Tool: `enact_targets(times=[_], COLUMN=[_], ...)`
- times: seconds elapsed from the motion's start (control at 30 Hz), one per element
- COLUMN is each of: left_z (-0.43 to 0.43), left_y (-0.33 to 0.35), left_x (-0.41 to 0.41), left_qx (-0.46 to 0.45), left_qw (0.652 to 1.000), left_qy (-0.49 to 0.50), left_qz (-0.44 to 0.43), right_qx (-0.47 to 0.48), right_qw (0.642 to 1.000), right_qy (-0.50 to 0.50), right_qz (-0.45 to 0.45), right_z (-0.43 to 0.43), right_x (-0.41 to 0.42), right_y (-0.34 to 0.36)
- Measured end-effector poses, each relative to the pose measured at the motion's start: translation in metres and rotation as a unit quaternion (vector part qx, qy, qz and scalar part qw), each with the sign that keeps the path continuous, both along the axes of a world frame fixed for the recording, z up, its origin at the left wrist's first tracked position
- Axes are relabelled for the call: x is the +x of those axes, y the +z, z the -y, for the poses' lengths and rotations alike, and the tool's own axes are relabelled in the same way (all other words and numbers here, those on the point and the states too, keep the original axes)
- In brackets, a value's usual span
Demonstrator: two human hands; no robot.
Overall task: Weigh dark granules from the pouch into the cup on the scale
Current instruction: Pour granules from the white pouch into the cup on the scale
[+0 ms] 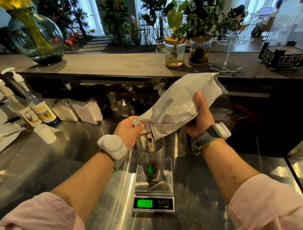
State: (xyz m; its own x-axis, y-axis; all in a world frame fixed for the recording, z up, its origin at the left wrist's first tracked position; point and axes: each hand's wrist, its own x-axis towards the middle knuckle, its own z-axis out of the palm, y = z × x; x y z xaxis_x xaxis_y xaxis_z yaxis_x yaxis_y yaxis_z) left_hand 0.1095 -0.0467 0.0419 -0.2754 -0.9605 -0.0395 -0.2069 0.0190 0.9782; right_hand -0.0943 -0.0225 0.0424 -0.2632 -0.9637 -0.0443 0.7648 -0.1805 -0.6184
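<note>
Granules (150, 139) from pouch (178, 102) into cup (151, 159)

Scale display (144, 203) is showing blurred digits, seemingly 115. Syrup bottle (29, 112) far left of the scale is showing "MON".

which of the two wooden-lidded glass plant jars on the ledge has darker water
The right-hand glass jar, beside the clear acrylic stand; its water is murky brown, while the left-hand glass jar holds pale, nearly clear water.
</note>
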Motion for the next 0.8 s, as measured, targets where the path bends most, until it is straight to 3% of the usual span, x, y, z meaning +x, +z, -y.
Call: enact_targets(times=[0.8], left_z=[0.0017], left_y=[-0.0018], left_x=[-0.0016], left_qx=[0.008], left_qw=[1.0], left_qy=[-0.009], left_qz=[-0.027], right_qx=[-0.022], right_qw=[1.0], right_qy=[-0.001], right_qz=[-0.003], right_z=[0.0016], right_x=[-0.0011], right_y=[-0.0009])
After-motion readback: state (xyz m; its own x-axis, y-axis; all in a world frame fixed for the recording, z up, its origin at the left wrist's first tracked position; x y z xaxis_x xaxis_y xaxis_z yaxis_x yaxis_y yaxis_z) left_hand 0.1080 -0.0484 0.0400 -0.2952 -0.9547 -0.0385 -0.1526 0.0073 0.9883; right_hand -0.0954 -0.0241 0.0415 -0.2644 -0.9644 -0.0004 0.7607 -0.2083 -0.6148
